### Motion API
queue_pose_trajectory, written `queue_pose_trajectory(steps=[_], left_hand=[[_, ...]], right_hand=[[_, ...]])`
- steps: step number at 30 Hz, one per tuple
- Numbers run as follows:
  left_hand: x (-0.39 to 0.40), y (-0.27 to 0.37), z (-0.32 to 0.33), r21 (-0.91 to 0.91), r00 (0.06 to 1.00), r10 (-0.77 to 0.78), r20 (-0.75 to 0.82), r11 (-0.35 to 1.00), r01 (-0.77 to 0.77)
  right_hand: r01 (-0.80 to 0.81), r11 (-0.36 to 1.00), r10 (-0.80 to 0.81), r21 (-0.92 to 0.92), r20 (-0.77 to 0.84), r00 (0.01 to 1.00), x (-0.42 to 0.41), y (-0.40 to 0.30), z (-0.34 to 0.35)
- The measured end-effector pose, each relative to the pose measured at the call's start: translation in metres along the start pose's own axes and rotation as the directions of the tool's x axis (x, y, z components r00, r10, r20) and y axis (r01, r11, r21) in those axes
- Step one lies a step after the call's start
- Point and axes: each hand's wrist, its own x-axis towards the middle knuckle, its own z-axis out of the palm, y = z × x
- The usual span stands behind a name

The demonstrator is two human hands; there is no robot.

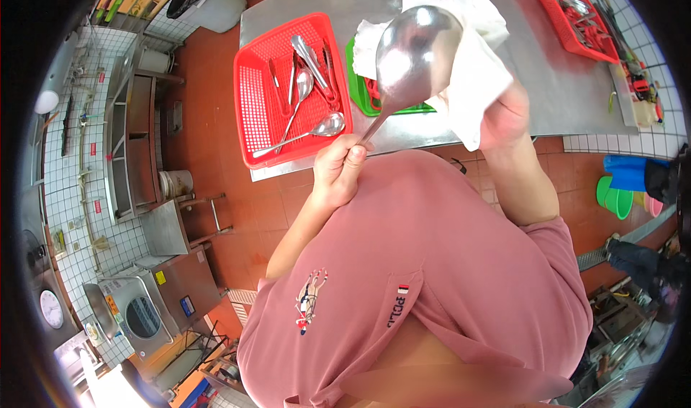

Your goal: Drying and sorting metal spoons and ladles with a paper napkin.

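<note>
My left hand point(339, 171) grips the handle of a large metal serving spoon point(414, 52), whose rounded bowl is raised over the table with its shiny back towards me. A white cloth point(478, 79) is bunched in my right hand point(507, 115) and lies against the right edge and behind the top of the bowl. Below my left hand's side stands a red plastic basket point(251, 100) with two smaller metal spoons point(329, 124) and several tongs point(310, 62) inside. Partly hidden behind the big spoon and cloth is a green basket point(357, 87) with something red in it.
The baskets stand on a stainless steel table point(556, 97). Another red basket point(559, 27) of utensils sits at its far right, beside a tiled wall. A lined waste bin point(216, 3) is at the upper left. A person's legs point(634, 265) show at the right.
</note>
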Motion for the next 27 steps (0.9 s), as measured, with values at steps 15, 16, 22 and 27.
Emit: queue_pose_trajectory(steps=[15, 16, 22, 27], left_hand=[[0.033, 0.012, 0.016, 0.016, 1.000, -0.013, -0.015, 1.000, 0.014], [0.037, 0.020, 0.011, 0.010, 0.980, -0.181, 0.087, 0.984, 0.181], [0.040, 0.027, 0.016, 0.014, 0.983, -0.147, 0.110, 0.989, 0.146], [0.050, 0.036, 0.013, -0.121, 0.931, -0.308, 0.193, 0.935, 0.335]], right_hand=[[-0.262, 0.811, -0.125, -0.523, -0.593, 0.795, 0.004, 0.063, 0.007], [-0.284, 0.805, -0.154, -0.521, -0.645, 0.748, 0.007, 0.056, 0.002], [-0.016, 0.927, -0.244, -0.376, -0.632, 0.736, 0.030, 0.004, -0.018], [-0.120, 0.847, -0.302, -0.518, -0.655, 0.693, 0.029, 0.029, -0.019]])
